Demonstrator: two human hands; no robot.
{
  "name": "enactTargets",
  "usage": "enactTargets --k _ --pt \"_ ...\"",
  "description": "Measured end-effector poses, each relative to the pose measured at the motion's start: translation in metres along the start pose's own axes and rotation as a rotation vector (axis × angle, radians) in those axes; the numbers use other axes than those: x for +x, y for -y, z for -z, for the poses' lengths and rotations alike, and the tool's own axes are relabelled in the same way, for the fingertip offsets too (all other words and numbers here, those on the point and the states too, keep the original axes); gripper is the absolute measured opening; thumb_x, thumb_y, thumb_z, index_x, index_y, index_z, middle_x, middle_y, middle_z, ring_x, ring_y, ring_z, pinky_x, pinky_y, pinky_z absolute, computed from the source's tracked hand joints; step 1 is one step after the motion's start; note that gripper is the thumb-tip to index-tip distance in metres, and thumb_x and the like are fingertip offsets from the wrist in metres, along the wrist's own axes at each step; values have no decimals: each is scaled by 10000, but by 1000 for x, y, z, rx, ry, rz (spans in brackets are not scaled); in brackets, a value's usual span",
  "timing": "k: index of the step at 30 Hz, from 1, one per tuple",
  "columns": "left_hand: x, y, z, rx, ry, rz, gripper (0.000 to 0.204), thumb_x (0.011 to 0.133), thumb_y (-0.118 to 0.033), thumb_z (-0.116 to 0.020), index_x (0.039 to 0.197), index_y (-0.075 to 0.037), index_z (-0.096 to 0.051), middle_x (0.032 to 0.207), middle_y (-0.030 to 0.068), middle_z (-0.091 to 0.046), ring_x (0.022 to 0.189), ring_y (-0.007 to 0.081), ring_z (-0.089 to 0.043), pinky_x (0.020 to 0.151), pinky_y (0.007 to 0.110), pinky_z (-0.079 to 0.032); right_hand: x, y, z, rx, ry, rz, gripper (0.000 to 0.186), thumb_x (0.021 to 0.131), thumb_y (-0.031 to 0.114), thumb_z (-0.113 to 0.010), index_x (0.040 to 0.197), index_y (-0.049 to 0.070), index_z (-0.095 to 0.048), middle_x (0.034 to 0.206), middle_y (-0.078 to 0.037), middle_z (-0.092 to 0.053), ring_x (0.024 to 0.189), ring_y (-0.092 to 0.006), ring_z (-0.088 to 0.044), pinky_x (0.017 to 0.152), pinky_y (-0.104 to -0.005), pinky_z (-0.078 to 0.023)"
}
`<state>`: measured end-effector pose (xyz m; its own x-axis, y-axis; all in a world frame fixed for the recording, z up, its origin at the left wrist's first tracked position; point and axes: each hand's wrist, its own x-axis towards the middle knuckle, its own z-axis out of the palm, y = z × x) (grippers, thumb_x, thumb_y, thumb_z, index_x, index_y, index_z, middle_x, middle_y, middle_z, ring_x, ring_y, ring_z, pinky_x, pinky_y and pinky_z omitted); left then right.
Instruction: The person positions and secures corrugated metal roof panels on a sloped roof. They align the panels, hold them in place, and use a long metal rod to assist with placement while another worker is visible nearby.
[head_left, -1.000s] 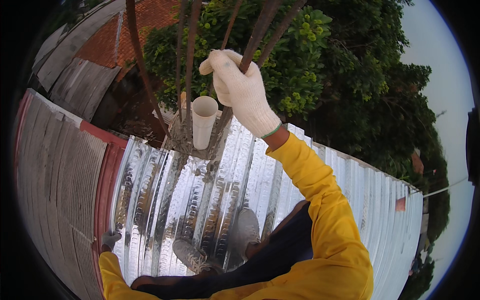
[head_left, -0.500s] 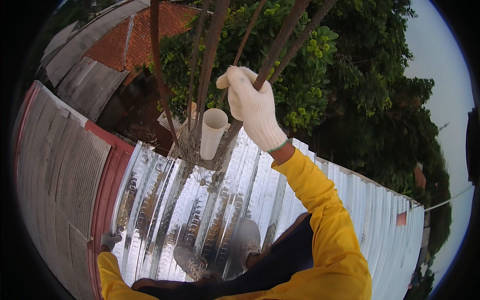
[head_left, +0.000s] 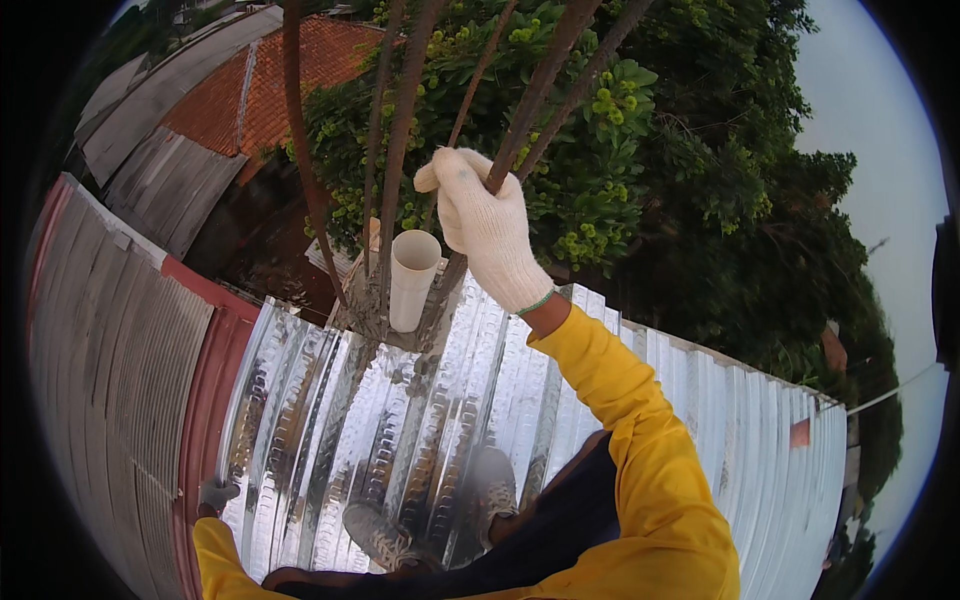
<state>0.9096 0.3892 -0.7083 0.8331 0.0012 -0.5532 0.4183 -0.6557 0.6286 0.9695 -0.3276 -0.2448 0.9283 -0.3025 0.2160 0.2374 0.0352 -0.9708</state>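
My right hand [head_left: 490,222], in a white knitted glove with a green cuff edge, is closed around a rusty rebar [head_left: 532,98]. That bar is one of several rising from a concrete column stub. Beside the hand, on its left, a white PVC pipe [head_left: 410,290] stands upright with its round mouth facing up. Low at the left, my left hand [head_left: 217,495] wears a grey glove and rests on the edge of the corrugated metal sheet [head_left: 330,450], fingers laid out over it. Nothing shows in the left hand, though it is small in view.
My shoes [head_left: 385,540] stand on the shiny ribbed sheet. Along its left side runs a red metal beam [head_left: 210,370], with a grey corrugated roof [head_left: 110,350] beyond. A leafy tree [head_left: 590,170] rises behind the rebars. An orange tiled roof [head_left: 290,80] lies far left.
The view has shifted a little, so the rebars and my right hand sit slightly further left and lower. The right hand keeps its grip; the left hand stays at the sheet's edge.
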Motion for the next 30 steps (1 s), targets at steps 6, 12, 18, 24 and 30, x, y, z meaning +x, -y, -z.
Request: enactTargets --k 6,12,18,24,30 --pt "-2 -5 1 71 -18 14 186 751 -152 -880 765 -55 -722 721 -55 -601 676 81 -523 579 337 -424 -2 4 2 -31 -11 -25 378 1107 361 -647 935 35 -735 699 85 -487 601 -14 -370 542 -256 -283" --pt "-7 -13 1 70 -12 58 198 759 -157 -880 750 -60 -708 720 -61 -591 676 74 -512 585 332 -421 -3 7 0 -37 -31 -19 380 1098 355 -649 903 41 -738 702 82 -495 631 -15 -399 564 -257 -308" --pt "-5 -4 4 20 -7 44 198 764 -173 -879 762 -62 -714 715 -61 -584 682 68 -505 595 329 -419 -3 7 0 -30 -20 -30 388 1101 375 -650 915 49 -747 658 99 -444 596 -9 -377 542 -255 -288" --pt "-2 -2 4 73 -7 47 197 778 -175 -874 772 -58 -716 732 -58 -593 702 70 -511 609 327 -428 -1 4 1 -28 -21 0 396 1115 387 -657 975 29 -753 631 111 -408 529 -3 -320 479 -249 -238" --pt "-6 -11 0 67 8 55 199 774 -167 -881 795 -53 -719 753 -54 -600 717 69 -513 623 322 -435 -1 1 1 -40 -19 18 396 1122 382 -659 1010 15 -762 619 115 -403 493 0 -298 444 -244 -214"
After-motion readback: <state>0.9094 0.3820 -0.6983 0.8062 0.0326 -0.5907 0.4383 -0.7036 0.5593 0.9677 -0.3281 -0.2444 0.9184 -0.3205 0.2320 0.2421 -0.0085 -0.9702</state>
